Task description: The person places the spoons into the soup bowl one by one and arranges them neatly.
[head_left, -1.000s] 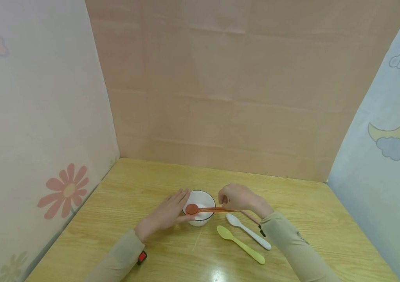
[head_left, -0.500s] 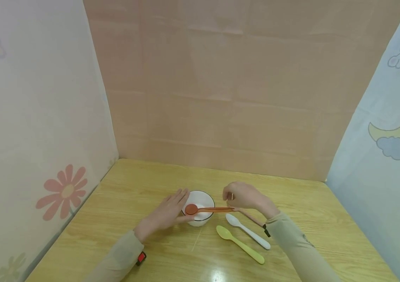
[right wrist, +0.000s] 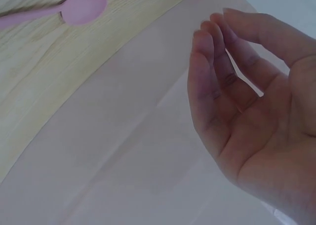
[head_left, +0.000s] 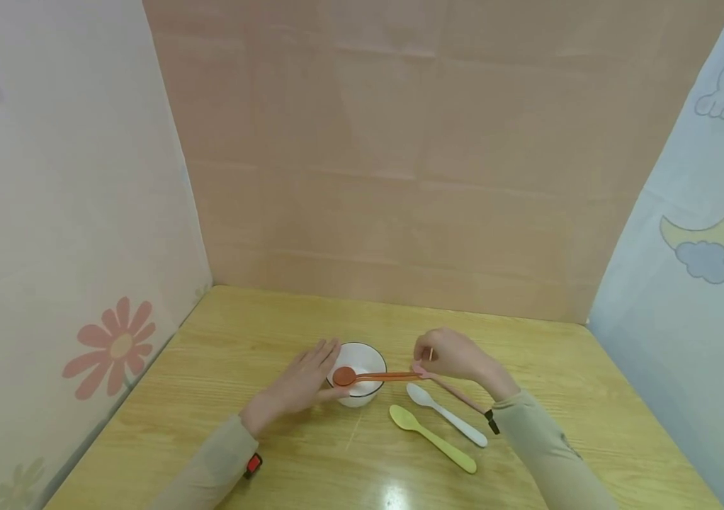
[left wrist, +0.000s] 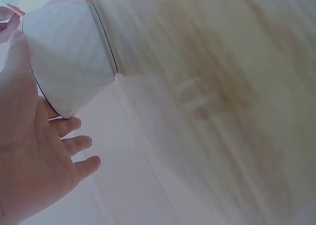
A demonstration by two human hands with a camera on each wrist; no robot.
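Note:
A white bowl [head_left: 354,401] with a dark rim stands on the table. My left hand [head_left: 301,382] holds its left side, thumb near the front and fingers along the back; the left wrist view shows the bowl [left wrist: 69,52] between thumb and fingers. An orange spoon [head_left: 345,376] lies across the rim, its handle reaching out to the right. Just beyond that handle's end is my right hand [head_left: 457,354], fingers loosely curved around nothing in the right wrist view. Below it lies a pink spoon [head_left: 457,393], whose head also shows in the right wrist view [right wrist: 84,6].
To the right of the bowl, a white spoon [head_left: 448,414] and a yellow-green spoon [head_left: 432,438] lie side by side on the wooden table [head_left: 273,319]. Patterned sheets stand at both sides, with a plain pinkish-brown one [head_left: 368,156] at the back.
My right hand has let go of the orange spoon's handle and drawn back to the right, uncovering the handle end and the pink spoon's head. My left hand stays at the bowl.

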